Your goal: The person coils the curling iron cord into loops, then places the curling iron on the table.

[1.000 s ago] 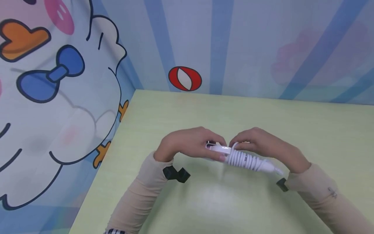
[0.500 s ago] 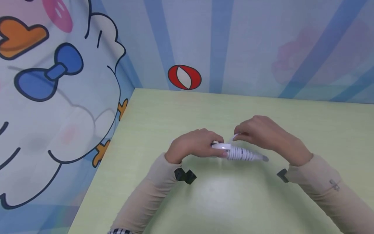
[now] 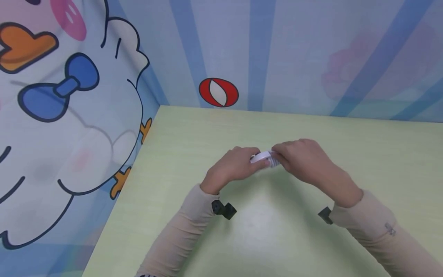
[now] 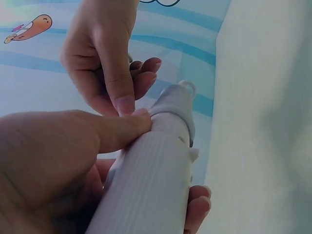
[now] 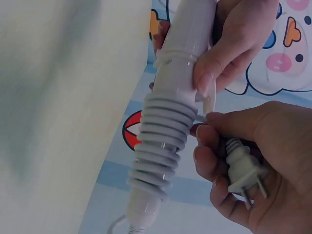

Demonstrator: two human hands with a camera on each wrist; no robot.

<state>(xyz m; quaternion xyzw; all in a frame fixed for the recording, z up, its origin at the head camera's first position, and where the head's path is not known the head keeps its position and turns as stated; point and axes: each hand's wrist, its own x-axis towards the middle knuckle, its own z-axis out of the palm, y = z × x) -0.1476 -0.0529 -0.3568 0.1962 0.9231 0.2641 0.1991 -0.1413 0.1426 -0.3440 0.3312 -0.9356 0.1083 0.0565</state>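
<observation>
The white wand-shaped appliance [image 5: 180, 73] is held up off the bench [image 3: 194, 130], its long axis running from the person's left grip [image 3: 233, 165] across toward the right grip [image 3: 306, 161]. The left is nearer its body, wrapped round it with thumb on one side and fingertips on the other. Farther along the appliance, on its narrower part, I see the coiled white cord [image 5: 168, 119]. The right grip is beside that coil, at the end next to the left thumb, pinching the cord just off its last turn; the two-pin plug [image 5: 243, 173] sits among its fingers. To my eye, everything turns on that short stretch of cord, lying crosswise to the appliance's axis.
</observation>
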